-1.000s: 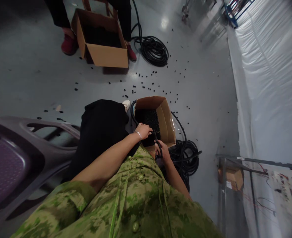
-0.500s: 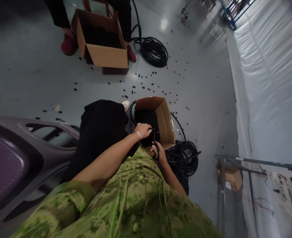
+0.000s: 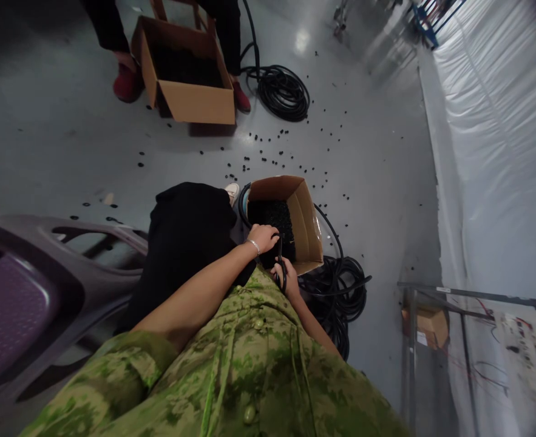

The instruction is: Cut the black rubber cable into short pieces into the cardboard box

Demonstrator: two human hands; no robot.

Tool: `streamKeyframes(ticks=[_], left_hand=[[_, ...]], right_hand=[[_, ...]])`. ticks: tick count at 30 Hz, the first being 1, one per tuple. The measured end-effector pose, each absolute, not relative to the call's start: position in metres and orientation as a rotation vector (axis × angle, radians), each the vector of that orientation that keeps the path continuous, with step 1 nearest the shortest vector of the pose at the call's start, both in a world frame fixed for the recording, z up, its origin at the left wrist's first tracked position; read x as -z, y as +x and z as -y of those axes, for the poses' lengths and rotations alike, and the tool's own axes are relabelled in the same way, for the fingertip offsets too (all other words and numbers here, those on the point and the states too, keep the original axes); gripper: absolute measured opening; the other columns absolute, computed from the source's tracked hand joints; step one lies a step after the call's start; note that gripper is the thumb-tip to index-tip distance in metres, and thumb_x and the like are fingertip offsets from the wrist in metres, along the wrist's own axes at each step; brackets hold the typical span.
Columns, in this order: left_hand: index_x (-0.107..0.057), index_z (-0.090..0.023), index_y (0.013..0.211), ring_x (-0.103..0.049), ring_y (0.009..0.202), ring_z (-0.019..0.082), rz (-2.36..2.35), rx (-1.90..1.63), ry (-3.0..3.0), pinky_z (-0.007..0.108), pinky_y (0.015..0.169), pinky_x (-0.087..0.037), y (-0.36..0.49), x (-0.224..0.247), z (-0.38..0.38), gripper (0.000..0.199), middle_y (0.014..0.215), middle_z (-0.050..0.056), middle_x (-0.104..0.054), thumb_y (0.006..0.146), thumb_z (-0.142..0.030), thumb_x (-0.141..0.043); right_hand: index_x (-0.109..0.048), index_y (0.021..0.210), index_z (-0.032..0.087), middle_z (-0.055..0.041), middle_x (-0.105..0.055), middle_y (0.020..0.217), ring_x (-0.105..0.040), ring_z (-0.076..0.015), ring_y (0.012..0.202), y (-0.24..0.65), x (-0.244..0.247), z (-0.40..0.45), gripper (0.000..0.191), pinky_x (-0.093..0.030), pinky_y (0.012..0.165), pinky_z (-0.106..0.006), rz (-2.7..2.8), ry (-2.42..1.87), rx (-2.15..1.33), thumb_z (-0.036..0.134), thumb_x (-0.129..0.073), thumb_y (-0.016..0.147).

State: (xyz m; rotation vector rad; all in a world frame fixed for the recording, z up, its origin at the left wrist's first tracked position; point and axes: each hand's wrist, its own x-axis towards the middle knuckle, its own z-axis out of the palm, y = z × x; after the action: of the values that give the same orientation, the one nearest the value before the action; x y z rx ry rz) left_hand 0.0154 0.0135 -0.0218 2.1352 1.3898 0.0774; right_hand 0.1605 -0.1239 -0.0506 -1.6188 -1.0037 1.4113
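Note:
My left hand (image 3: 264,236) is closed around the end of a black hose (image 3: 241,209), which curves in along the left side of an open cardboard box. Below and to the right of it, my right hand (image 3: 288,280) grips a pair of scissors (image 3: 281,276) by the black handles. The blades point up toward the hose end beside my left fingertips; whether they touch it is too small to tell. Both hands are over the cardboard box (image 3: 306,227), which holds a heap of small black pieces (image 3: 272,213).
Coiled black hose (image 3: 347,285) lies right of the box. Small black rings are scattered over the grey floor. Opposite, a person in red shoes sits behind another cardboard box (image 3: 199,104), beside a second hose coil (image 3: 286,94). A purple-grey plastic chair (image 3: 17,309) stands at left.
My right hand with the scissors has shifted slightly up and left, toward my left hand. My left hand stays nearly in place on the hose.

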Motion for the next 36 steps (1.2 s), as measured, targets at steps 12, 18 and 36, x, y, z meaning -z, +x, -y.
streamKeyframes(ticks=[12, 18, 36], left_hand=[[-0.073, -0.025, 0.118, -0.067, 0.111, 0.026, -1.345, 0.001, 2.166, 0.039, 0.096, -0.041, 0.0160, 0.0169, -0.0117, 0.034, 0.120, 0.009, -0.075, 0.097, -0.037, -0.049], [-0.073, -0.025, 0.117, -0.066, 0.112, 0.026, -1.335, -0.015, 2.139, 0.040, 0.097, -0.040, 0.0164, 0.0186, -0.0116, 0.033, 0.120, 0.010, -0.074, 0.097, -0.038, -0.050], [-0.073, -0.029, 0.119, -0.066, 0.110, 0.025, -1.347, -0.019, 2.162, 0.038, 0.094, -0.041, 0.0163, 0.0256, -0.0126, 0.034, 0.120, 0.007, -0.075, 0.097, -0.039, -0.049]], right_hand=[[-0.061, 0.112, 0.023, 0.0035, -0.065, 0.068, -0.054, -0.0120, 0.054, 0.1597, 0.0474, 0.1225, 0.046, -0.043, 0.055, -0.024, 1.010, -1.627, -1.392, 0.056, -0.071, 0.081], [-0.060, 0.111, 0.022, 0.0030, -0.065, 0.068, -0.054, -0.0124, 0.055, 0.1577, 0.0484, 0.1222, 0.047, -0.044, 0.057, -0.025, 1.001, -1.614, -1.389, 0.057, -0.070, 0.082], [-0.060, 0.115, 0.021, 0.0024, -0.065, 0.071, -0.054, -0.0116, 0.054, 0.1586, 0.0469, 0.1238, 0.044, -0.045, 0.057, -0.025, 1.009, -1.602, -1.394, 0.053, -0.068, 0.084]])
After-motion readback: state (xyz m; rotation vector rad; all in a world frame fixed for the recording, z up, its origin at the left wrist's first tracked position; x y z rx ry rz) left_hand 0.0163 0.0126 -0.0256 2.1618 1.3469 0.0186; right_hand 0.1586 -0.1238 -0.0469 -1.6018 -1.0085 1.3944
